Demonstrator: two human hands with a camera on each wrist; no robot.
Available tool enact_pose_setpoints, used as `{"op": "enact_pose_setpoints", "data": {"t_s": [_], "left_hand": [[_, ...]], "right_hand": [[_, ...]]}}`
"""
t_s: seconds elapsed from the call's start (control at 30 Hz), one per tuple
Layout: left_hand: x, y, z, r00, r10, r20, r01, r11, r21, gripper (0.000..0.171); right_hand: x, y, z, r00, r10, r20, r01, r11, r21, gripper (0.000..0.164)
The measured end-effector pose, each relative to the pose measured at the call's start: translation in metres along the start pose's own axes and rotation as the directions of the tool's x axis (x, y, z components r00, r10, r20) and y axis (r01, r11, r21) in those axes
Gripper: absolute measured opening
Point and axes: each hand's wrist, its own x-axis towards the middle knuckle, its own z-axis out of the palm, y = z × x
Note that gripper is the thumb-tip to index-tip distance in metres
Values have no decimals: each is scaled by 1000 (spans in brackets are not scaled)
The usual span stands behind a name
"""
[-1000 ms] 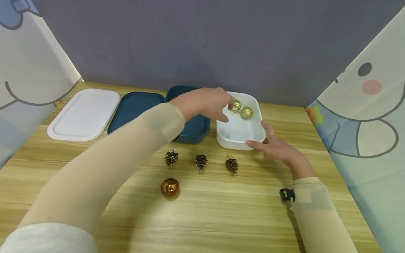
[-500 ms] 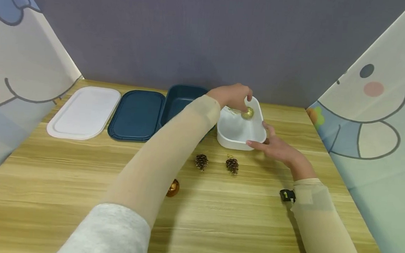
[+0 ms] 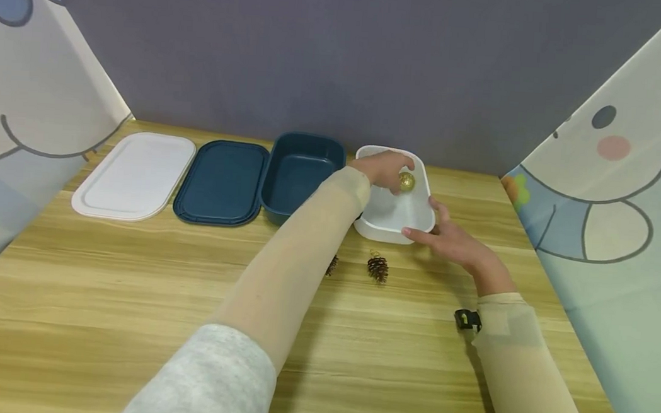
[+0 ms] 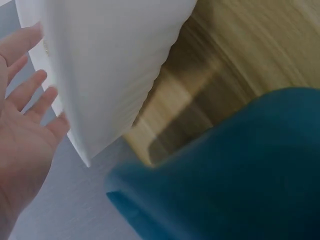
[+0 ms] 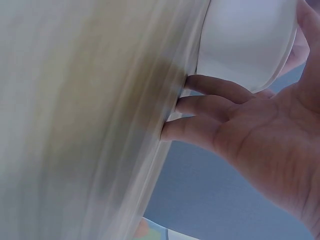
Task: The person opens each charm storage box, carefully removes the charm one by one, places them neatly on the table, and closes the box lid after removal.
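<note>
My left hand [image 3: 386,170] reaches over the far left part of the white box [image 3: 395,215]. A gold ball [image 3: 406,182] lies in the box, right beside its fingers. In the left wrist view the fingers [image 4: 35,95] are spread and loosely bent at the box's rim, with nothing visible between them. My right hand [image 3: 453,239] holds the near right corner of the box, thumb on the front rim and index finger along the side. The right wrist view shows its other fingers [image 5: 195,130] down at the tabletop.
Left of the white box stands a dark blue box [image 3: 304,173]. A dark blue lid [image 3: 222,183] and a white lid [image 3: 135,176] lie farther left. Pinecones, one [image 3: 378,269] in full and one [image 3: 332,265] partly behind the left forearm, lie in front. A grey wall closes the back.
My left hand has moved right, deeper over the white box. Its forearm now hides the copper ball and one pinecone, and uncovers the blue box. The right hand stays at the corner.
</note>
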Motion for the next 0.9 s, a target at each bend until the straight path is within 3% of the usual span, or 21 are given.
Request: {"op": "enact_pose_setpoints", "data": {"t_s": [0.13,0.27,0.5,0.73,0.9], "left_hand": [[8,-2,8,999,-14,50,11,999,52,80],[14,-2,15,999,-25,43,20,995,102,78],[5,3,15,999,-22,27,18,990,138,74],[5,3,19,994,101,42,-105,990,97,49],[10,2,24,987,138,87,-142,989,43,51]], "right_hand": [[-3,0,0,1000,8,-1,-8,1000,-6,117],[-5,2,0,1000,10,-6,-10,1000,-9,117],[-5,2,0,1000,8,-4,-8,1000,-8,117],[-7,2,-1,1000,-10,-2,10,1000,9,115],[-9,3,-1,1000,1,2,-1,1000,8,115]]}}
